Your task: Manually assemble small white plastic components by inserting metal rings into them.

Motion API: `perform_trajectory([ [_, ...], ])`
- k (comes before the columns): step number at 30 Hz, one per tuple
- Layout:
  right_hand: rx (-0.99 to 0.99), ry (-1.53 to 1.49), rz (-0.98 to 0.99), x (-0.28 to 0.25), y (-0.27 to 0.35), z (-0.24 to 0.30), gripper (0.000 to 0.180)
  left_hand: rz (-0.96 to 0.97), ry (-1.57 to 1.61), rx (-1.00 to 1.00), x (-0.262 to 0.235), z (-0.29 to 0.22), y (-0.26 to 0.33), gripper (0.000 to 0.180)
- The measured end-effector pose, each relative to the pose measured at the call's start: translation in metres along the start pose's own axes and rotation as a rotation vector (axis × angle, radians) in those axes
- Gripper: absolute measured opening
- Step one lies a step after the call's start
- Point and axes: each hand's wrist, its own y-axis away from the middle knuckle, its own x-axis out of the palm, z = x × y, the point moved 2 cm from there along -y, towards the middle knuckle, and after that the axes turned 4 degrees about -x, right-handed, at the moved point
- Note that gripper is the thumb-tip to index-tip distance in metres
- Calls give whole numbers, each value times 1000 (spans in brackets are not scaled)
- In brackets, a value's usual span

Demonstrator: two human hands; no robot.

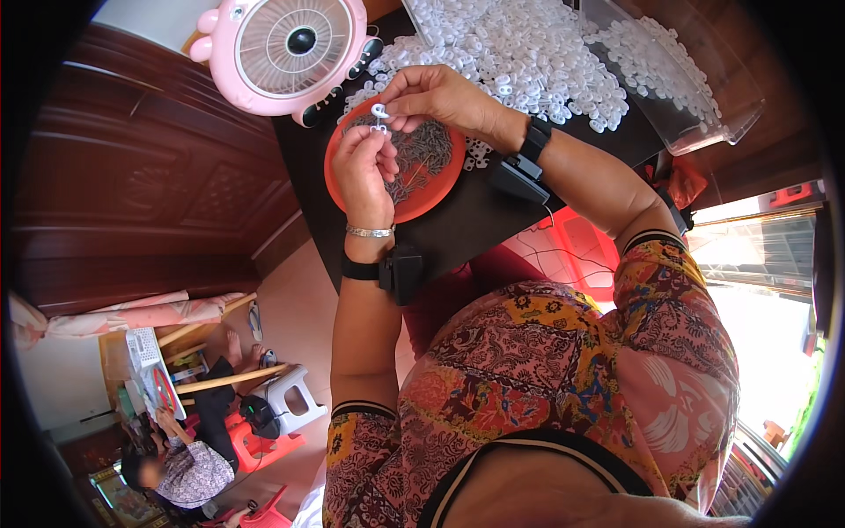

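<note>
Above a round orange-red basin (pixel 456 172), my two hands meet with their fingertips pinched. My right hand (pixel 444 99) grips a small white plastic piece with a loop-like end (pixel 379 111). Just below it, my left hand (pixel 363 176) pinches another small white plastic piece (pixel 378 128). A thin link seems to run between the two pieces, but its detail is too small to make out. Many thin grey metal pieces (pixel 427 145) lie in the basin under my hands. Beyond my right hand spreads a large heap of small white plastic pieces with holes (pixel 528 62).
A pink animal-shaped fan (pixel 300 41) stands at the dark table's (pixel 458 233) far left. A clear plastic bin (pixel 695 132) with more white pieces lies tipped at the right. A red plastic stool (pixel 576 255) is below the table. Another person (pixel 189 471) sits at the lower left.
</note>
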Motion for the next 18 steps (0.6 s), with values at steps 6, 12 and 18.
perform_trajectory([
  [6, -30, 92, 10, 1, 2, 2, 14, -5, -13, 4, 2, -1, 2, 9],
  [12, -96, 181, 59, 5, 5, 8, 17, -7, -7, 2, 1, -1, 3, 9],
  [18, -196, 265, 46, 10, 7, 7, 18, -16, 1, -11, 2, -1, 3, 8],
])
